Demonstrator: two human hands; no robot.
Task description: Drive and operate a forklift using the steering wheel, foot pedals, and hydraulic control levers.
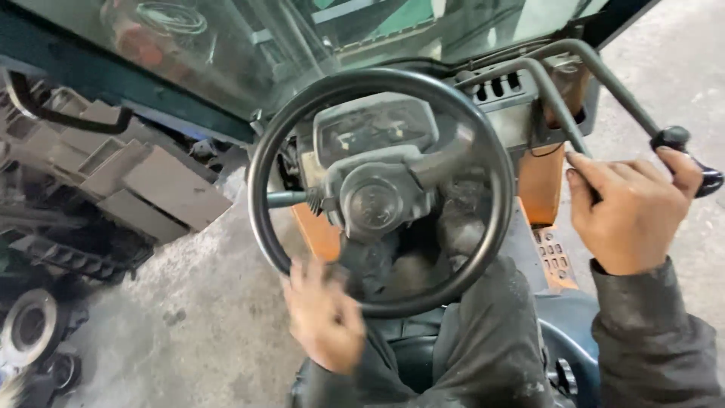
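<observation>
Blurred left hand [325, 317] under steering wheel [381, 189]

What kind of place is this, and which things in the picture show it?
Probably the driver's seat of a forklift or similar work vehicle inside a workshop. The left hand is at a black steering wheel, the right hand grips a control lever, and machine parts lie on the concrete floor.

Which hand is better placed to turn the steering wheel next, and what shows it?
The left hand. It sits at the lower rim of the wheel, blurred, though its grip is unclear. The right hand is off to the side, wrapped around a lever, away from the wheel.
</observation>
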